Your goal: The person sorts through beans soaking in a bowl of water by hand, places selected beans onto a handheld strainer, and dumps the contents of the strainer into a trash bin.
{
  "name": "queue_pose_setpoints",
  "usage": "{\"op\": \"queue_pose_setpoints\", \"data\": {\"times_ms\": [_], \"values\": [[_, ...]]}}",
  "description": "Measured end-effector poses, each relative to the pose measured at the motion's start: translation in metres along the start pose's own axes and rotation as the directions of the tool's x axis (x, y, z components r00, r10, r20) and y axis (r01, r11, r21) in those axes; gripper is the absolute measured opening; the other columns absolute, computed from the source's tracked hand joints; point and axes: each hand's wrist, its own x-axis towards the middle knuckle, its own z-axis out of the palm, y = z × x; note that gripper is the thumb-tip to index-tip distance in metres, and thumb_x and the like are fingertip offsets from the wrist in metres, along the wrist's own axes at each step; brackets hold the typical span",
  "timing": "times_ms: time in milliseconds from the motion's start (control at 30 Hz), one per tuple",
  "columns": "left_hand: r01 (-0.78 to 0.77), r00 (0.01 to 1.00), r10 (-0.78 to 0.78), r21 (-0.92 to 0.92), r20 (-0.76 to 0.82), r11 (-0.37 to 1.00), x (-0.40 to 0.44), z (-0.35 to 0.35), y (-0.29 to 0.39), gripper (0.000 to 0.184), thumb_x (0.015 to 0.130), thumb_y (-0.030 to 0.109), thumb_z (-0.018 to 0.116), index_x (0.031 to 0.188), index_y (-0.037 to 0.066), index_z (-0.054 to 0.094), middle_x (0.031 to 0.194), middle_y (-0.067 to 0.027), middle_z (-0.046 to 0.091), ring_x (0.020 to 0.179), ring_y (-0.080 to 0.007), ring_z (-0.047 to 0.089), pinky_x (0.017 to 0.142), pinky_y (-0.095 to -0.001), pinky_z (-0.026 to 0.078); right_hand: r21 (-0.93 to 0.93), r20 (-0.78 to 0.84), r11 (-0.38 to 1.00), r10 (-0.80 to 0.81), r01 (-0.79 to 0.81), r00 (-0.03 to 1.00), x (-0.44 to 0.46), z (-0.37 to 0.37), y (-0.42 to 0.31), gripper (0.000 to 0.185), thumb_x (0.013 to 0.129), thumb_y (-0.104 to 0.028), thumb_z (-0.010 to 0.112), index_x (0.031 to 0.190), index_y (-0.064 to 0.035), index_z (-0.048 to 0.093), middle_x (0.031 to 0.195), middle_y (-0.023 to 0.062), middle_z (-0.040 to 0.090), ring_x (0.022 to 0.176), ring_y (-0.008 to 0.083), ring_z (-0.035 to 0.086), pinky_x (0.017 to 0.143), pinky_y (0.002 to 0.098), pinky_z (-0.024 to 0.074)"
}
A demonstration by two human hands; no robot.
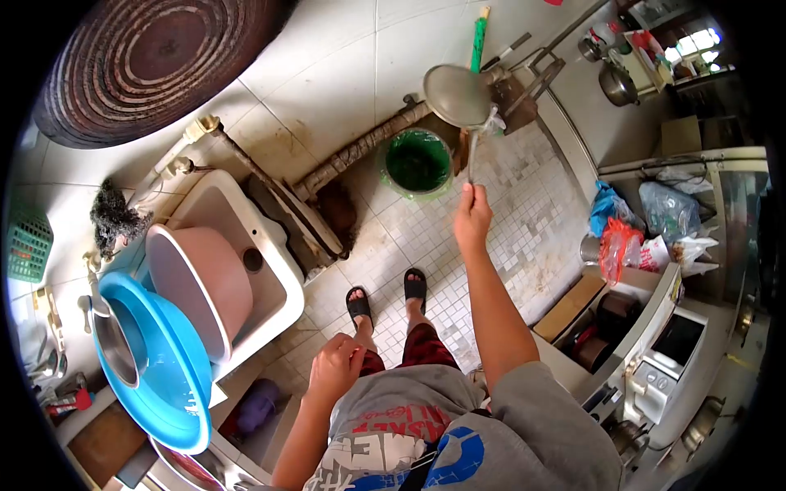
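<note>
My right hand (473,219) is closed around the thin handle of a round grey strainer (458,96), stretched out ahead of me. The strainer's head is up near the tiled wall, above and to the right of a green-lined bin (418,161) on the floor. Whether its surface is fine mesh or solid is hard to make out. Close to my shirt and the dark red shorts, my left hand (337,358) has loosely bent fingers and nothing visible in it.
On my left, a white sink (282,282) bears a pink basin (201,286), beside a blue basin (184,376) containing a metal bowl. Pipes run along the wall. A green-wrapped stick (478,45) leans ahead. Plastic bags (667,211) and an open drawer with pots lie right.
</note>
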Motion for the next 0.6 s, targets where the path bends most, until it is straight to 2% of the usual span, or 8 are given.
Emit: {"op": "queue_pose_setpoints", "data": {"times_ms": [33,167,267,300,333,400,500,600], "values": [[0.004,1.000,-0.004,-0.003,-0.017,1.000,0.002,0.002,0.011,0.008,0.088,0.011,0.071,0.087,0.004,0.068,0.089,-0.0132,0.066,0.076,-0.0373,0.067,0.065,-0.0461,0.055,0.056,-0.036,0.996,-0.068,0.070,0.997,0.004,-0.013,-0.012,0.026,0.106,-0.030,0.054,0.099,-0.0055,0.060,0.071,0.0158,0.063,0.061,0.0301,0.061,0.061,0.0421,0.0475],[-0.019,0.996,0.017,-0.020,-0.087,1.000,0.015,0.013,0.041,0.006,0.087,0.008,0.071,0.088,0.003,0.068,0.088,-0.0136,0.066,0.076,-0.0377,0.067,0.066,-0.0450,0.055,0.029,-0.025,0.995,-0.096,0.097,0.995,0.022,-0.016,0.007,0.031,0.105,-0.032,0.053,0.096,-0.0038,0.059,0.081,0.0185,0.068,0.073,0.0396,0.066,0.066,0.0449,0.0504],[-0.053,0.993,0.054,0.019,-0.103,0.998,0.023,0.016,0.059,0.005,0.086,0.007,0.071,0.088,0.004,0.068,0.087,-0.0131,0.066,0.076,-0.0376,0.067,0.066,-0.0453,0.055,-0.575,0.308,0.818,0.209,0.007,0.928,0.045,-0.008,0.051,0.039,0.104,-0.041,0.052,0.098,-0.0034,0.059,0.090,0.0197,0.071,0.082,0.0459,0.065,0.072,0.0472,0.0523],[-0.061,0.993,0.064,0.037,-0.097,0.997,0.023,0.015,0.064,0.004,0.086,0.006,0.071,0.088,0.004,0.068,0.087,-0.0130,0.066,0.076,-0.0375,0.067,0.066,-0.0452,0.055,-0.433,0.314,0.901,0.169,-0.017,0.934,0.046,-0.010,0.050,0.047,0.102,-0.053,0.050,0.094,-0.0070,0.057,0.080,0.0131,0.067,0.065,0.0341,0.064,0.059,0.0400,0.0501],[-0.069,0.989,0.070,0.017,-0.131,0.997,0.022,0.014,0.068,0.004,0.086,0.006,0.072,0.087,0.004,0.068,0.087,-0.0131,0.066,0.075,-0.0374,0.067,0.066,-0.0452,0.055,-0.187,0.378,0.931,0.363,-0.314,0.852,0.046,-0.019,0.052,0.046,0.104,-0.052,0.049,0.092,-0.0084,0.056,0.076,0.0093,0.061,0.060,0.0268,0.056,0.054,0.0357,0.0451],[-0.085,0.973,0.080,-0.016,-0.217,0.996,0.025,0.014,0.073,0.004,0.085,0.006,0.072,0.085,0.003,0.068,0.086,-0.0131,0.066,0.075,-0.0373,0.067,0.066,-0.0451,0.055,0.226,0.636,0.548,0.543,-0.806,0.548,0.048,-0.046,0.032,0.044,0.106,-0.051,0.046,0.089,-0.0114,0.054,0.066,0.0016,0.049,0.049,0.0121,0.042,0.044,0.0271,0.0351],[-0.051,0.967,0.053,0.012,-0.248,0.999,0.021,0.015,0.079,0.006,0.085,0.007,0.072,0.083,0.003,0.068,0.085,-0.0132,0.066,0.075,-0.0378,0.066,0.066,-0.0456,0.055,0.359,0.880,0.166,0.267,-0.919,0.392,0.039,-0.092,-0.009,0.041,0.108,-0.048,0.043,0.084,-0.0160,0.050,0.063,-0.0056,0.034,0.045,0.0049,0.025,0.041,0.0217,0.0197],[-0.046,0.964,0.057,0.047,-0.259,0.998,0.017,0.015,0.087,0.009,0.086,0.008,0.072,0.081,0.003,0.066,0.084,-0.0136,0.065,0.074,-0.0381,0.066,0.066,-0.0459,0.055,0.296,0.953,0.101,0.043,-0.950,0.301,0.033,-0.124,-0.025,0.041,0.110,-0.045,0.040,0.084,-0.0155,0.049,0.062,-0.0063,0.032,0.046,0.0051,0.025,0.040,0.0219,0.0221]]}}
